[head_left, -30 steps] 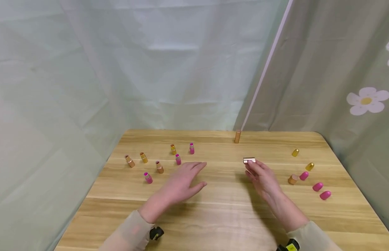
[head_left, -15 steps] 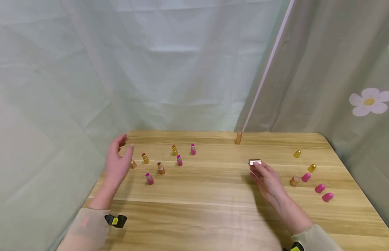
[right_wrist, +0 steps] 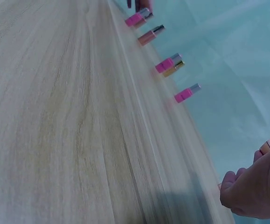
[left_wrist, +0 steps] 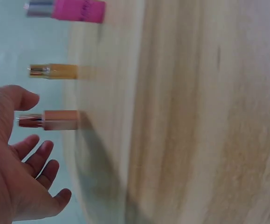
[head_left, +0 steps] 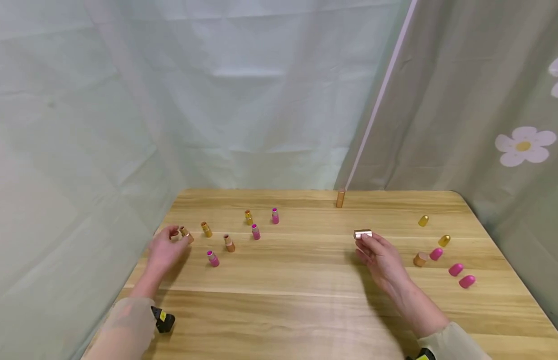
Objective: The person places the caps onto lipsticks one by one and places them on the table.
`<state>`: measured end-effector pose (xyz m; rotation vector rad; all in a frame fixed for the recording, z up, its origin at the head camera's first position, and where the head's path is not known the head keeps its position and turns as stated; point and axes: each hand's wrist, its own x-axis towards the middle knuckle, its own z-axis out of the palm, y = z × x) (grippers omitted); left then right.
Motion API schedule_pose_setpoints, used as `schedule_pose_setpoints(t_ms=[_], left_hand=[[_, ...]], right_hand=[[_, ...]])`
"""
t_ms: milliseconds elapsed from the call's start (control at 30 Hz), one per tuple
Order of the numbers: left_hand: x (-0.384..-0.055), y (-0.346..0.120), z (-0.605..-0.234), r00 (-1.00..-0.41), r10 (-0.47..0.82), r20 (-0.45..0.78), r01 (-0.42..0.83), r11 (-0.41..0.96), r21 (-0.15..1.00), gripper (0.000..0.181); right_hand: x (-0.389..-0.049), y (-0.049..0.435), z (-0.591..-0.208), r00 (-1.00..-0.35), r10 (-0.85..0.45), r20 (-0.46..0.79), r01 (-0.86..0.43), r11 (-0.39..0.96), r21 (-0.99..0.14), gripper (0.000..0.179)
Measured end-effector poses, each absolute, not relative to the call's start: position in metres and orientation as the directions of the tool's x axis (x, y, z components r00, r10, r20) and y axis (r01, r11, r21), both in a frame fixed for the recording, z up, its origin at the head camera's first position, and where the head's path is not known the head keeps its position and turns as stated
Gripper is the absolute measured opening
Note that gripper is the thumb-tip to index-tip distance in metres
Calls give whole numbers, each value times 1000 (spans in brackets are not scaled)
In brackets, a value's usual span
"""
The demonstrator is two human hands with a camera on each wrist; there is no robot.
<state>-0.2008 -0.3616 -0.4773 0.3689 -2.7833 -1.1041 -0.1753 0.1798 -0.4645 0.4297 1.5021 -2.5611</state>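
Note:
My left hand (head_left: 163,250) reaches round a rose-gold lipstick tube (head_left: 186,235) that stands uncapped at the far left. In the left wrist view the thumb is above this lipstick tube (left_wrist: 60,120) and the bent fingers below, with gaps showing between them. Beside it stands a gold lipstick tube (left_wrist: 62,71). My right hand (head_left: 384,262) pinches a shiny rose-gold lipstick cap (head_left: 363,234) above the table, lying sideways between thumb and fingers. In the right wrist view, this right hand (right_wrist: 256,186) mostly hides the cap (right_wrist: 267,146).
More uncapped tubes stand at left, including a pink tube (head_left: 213,258), a rose-gold tube (head_left: 229,243) and a gold tube (head_left: 248,217). A capped rose-gold lipstick (head_left: 341,198) stands at the back edge. To the right are pink caps (head_left: 456,269), gold caps (head_left: 444,240) and a rose-gold cap (head_left: 420,258).
My left hand has swung from the middle of the table out to the far left, then lowered round the rose-gold tube. My right hand keeps the cap in nearly the same place.

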Motion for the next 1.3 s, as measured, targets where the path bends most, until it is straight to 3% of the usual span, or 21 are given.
schedule_pose_setpoints(t_ms=[267,600,867,1133,1300], left_hand=[[-203,-363,-490,-954,-297,-30,-249,736,630,69],[-206,-363,-501,-936,-351,-8,-292,765,574,63],[-206,-365,-501,-933,-354,57,-239,733,637,48],[-202,-357,-469,-940,-336,61,-190,664,723,45],[-201,-350,-453,-929,-344,133,-132,647,751,42]], right_hand=[[-174,180,-465,-944,28,-328,272,-500,-822,8],[-175,180,-466,-945,42,-325,267,-474,-839,14],[-176,179,-470,-947,39,-318,264,-468,-843,22],[-175,179,-470,-945,43,-324,268,-468,-842,23],[-174,180,-470,-944,38,-327,271,-470,-840,25]])
